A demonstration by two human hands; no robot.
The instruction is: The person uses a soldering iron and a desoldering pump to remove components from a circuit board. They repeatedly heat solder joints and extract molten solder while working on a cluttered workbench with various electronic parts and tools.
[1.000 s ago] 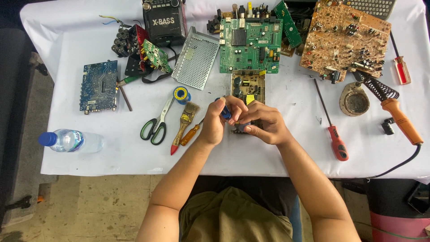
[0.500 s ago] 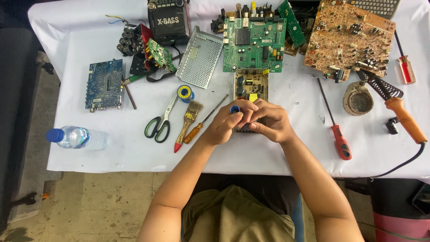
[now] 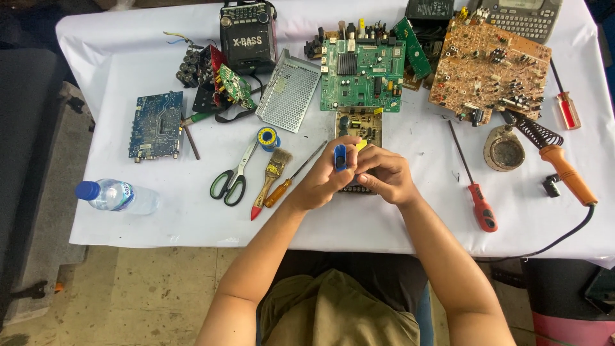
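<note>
I see L hand (image 3: 323, 182) pinching a blue tool (image 3: 340, 156) upright over the small board (image 3: 359, 128) at counter (image 3: 384, 218) mid. R hand (image 3: 384, 174) curled shut beside it, contents hidden. Tool prob light, stiff; grip mid-body.

Both forearms were bare from the elbow down, with no sleeve, watch, bracelet or glove on them. The left hand (image 3: 320, 182) and the right hand (image 3: 384, 176) were bare too, and no ring could be made out on the fingers. Lower in the view the person wore olive-khaki trousers or shorts, the cloth creased over the lap, beneath a dark garment at the waist
</note>
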